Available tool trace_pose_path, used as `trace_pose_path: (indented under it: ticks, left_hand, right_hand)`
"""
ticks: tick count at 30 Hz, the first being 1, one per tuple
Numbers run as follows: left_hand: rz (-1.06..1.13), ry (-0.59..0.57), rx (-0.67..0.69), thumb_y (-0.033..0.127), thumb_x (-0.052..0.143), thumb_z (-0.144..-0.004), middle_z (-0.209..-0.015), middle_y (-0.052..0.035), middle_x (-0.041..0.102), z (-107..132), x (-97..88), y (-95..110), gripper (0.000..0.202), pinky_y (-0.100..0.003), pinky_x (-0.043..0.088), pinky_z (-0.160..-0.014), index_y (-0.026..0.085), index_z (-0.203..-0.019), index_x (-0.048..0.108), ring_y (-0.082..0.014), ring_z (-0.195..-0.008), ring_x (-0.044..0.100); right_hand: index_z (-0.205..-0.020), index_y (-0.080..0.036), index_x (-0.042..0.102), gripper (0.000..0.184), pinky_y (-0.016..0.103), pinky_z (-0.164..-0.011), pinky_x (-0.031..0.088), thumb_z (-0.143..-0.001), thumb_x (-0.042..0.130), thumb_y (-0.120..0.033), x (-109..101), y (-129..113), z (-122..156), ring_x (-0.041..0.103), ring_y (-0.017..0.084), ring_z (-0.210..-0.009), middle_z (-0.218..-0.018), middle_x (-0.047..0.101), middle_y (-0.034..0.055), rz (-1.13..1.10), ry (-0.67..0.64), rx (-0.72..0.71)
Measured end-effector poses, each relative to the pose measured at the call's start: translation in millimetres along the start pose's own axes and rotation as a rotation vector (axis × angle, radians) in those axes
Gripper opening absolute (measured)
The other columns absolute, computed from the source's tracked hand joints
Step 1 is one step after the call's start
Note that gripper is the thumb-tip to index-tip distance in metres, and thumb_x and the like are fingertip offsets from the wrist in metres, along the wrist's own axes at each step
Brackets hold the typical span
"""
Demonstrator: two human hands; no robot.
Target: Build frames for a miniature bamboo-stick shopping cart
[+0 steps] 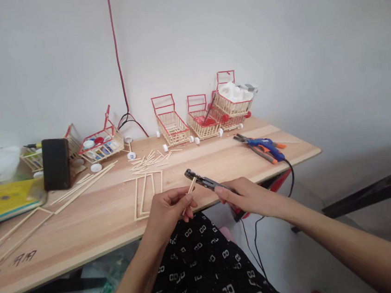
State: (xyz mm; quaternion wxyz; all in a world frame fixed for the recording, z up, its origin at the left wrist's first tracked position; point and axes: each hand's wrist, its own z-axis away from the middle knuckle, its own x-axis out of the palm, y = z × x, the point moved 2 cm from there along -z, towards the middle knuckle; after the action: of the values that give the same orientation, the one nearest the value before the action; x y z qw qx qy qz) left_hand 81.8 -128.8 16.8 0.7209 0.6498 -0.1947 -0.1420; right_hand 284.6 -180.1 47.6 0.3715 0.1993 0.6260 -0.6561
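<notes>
Thin wooden sticks (192,184) are pinched in my left hand (171,207), near the table's front edge. My right hand (240,195) is closed around the handles of dark pliers (204,180). The head of the pliers lies at the upper ends of the sticks; whether the jaws bite on them I cannot tell. Just left of my hands, stick frames (136,199) lie flat on the wood. Behind them is a scatter of short cut sticks (146,162).
Along the wall stand several small stick carts with red rims, such as this cart (172,125). A blue glue gun (267,146) and orange-handled pliers (264,154) lie at the right. At the left are a black phone (56,163), a yellow packet (8,198) and long sticks (88,186).
</notes>
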Motion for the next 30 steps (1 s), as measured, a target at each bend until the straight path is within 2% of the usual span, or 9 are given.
trace_pose_path:
  ticks: [4,8,12,18,22,24,26,28,30]
  left_hand:
    - [-0.069,0.027,0.045,0.032,0.07,-0.075,-0.066,-0.004,0.066,1.1,0.5,0.7,0.026,-0.022,0.043,-0.045,0.011,-0.09,0.073,-0.0098,-0.049,0.053]
    - [-0.158,0.11,0.083,0.029,0.069,-0.075,-0.064,-0.0029,0.066,3.2,1.5,1.1,0.017,-0.022,0.041,-0.046,0.013,-0.079,0.074,-0.0098,-0.047,0.052]
    - [-0.231,0.206,0.134,0.025,0.066,-0.076,-0.065,-0.0018,0.068,5.7,3.3,0.1,0.014,-0.023,0.043,-0.049,0.016,-0.083,0.076,-0.011,-0.048,0.052]
    - [-0.493,0.352,0.419,0.025,0.062,-0.082,-0.079,-0.0033,0.073,11.2,3.9,-4.1,0.019,-0.029,0.048,-0.072,0.025,-0.095,0.076,-0.0195,-0.072,0.064]
    - [-0.569,0.358,0.484,0.025,0.06,-0.085,-0.091,-0.0065,0.074,12.9,3.4,-8.9,0.022,-0.033,0.047,-0.084,0.026,-0.1,0.075,-0.0235,-0.087,0.066]
    - [-0.541,0.367,0.492,0.026,0.06,-0.084,-0.095,-0.0073,0.074,13.1,3.1,-9.5,0.021,-0.034,0.046,-0.087,0.026,-0.099,0.075,-0.0249,-0.092,0.065]
    - [-0.497,0.379,0.467,0.027,0.062,-0.083,-0.092,-0.007,0.074,12.7,2.8,-8.6,0.02,-0.034,0.047,-0.085,0.026,-0.097,0.076,-0.0246,-0.089,0.065]
    - [-0.423,0.341,0.381,0.028,0.062,-0.083,-0.083,-0.0053,0.073,11.3,2.8,-6.9,0.018,-0.031,0.049,-0.075,0.024,-0.094,0.075,-0.0211,-0.075,0.065]
    - [-0.284,0.225,0.261,0.029,0.062,-0.083,-0.073,-0.0034,0.071,9.8,3.6,-5.1,0.018,-0.028,0.049,-0.063,0.02,-0.092,0.073,-0.0164,-0.06,0.061]
  right_hand:
    - [-0.074,-0.016,0.057,0.06,0.028,-0.058,0.034,-0.092,0.029,-0.065,-0.9,-5.7,2.0,0.047,0.015,-0.061,-0.062,0.054,0.0029,0.007,0.013,-0.006]
    - [-0.068,-0.017,0.051,0.057,0.028,-0.058,0.032,-0.093,0.029,-0.063,-2.4,-9.1,3.1,0.045,0.014,-0.061,-0.063,0.052,0.0027,0.036,0.029,-0.025]
    - [-0.069,-0.017,0.053,0.054,0.029,-0.058,0.032,-0.093,0.032,-0.061,-3.8,-9.1,3.5,0.045,0.015,-0.062,-0.064,0.054,0.0036,0.055,0.036,-0.043]
    - [-0.07,-0.017,0.054,0.05,0.029,-0.058,0.032,-0.093,0.036,-0.058,-4.8,-10.4,4.7,0.047,0.015,-0.062,-0.066,0.058,0.0048,0.076,0.034,-0.042]
    - [-0.067,-0.018,0.049,0.05,0.029,-0.057,0.031,-0.092,0.037,-0.059,-2.9,-11.7,4.7,0.045,0.014,-0.059,-0.062,0.054,0.0029,0.112,0.065,-0.038]
    - [-0.066,-0.018,0.047,0.05,0.029,-0.057,0.031,-0.092,0.036,-0.059,-1.2,-12.4,3.9,0.045,0.014,-0.059,-0.062,0.053,0.0026,0.104,0.073,-0.043]
    - [-0.065,-0.018,0.046,0.052,0.028,-0.057,0.031,-0.092,0.036,-0.061,0.2,-12.2,2.6,0.044,0.014,-0.059,-0.061,0.051,0.0022,0.08,0.077,-0.04]
    - [-0.064,-0.018,0.048,0.055,0.027,-0.055,0.031,-0.091,0.034,-0.063,1.6,-10.2,1.0,0.043,0.013,-0.058,-0.06,0.05,0.0016,0.027,0.059,-0.024]
    - [-0.069,-0.017,0.053,0.059,0.026,-0.053,0.034,-0.091,0.029,-0.066,3.2,-6.8,-0.5,0.044,0.012,-0.055,-0.06,0.05,0.001,-0.072,-0.009,0.0]
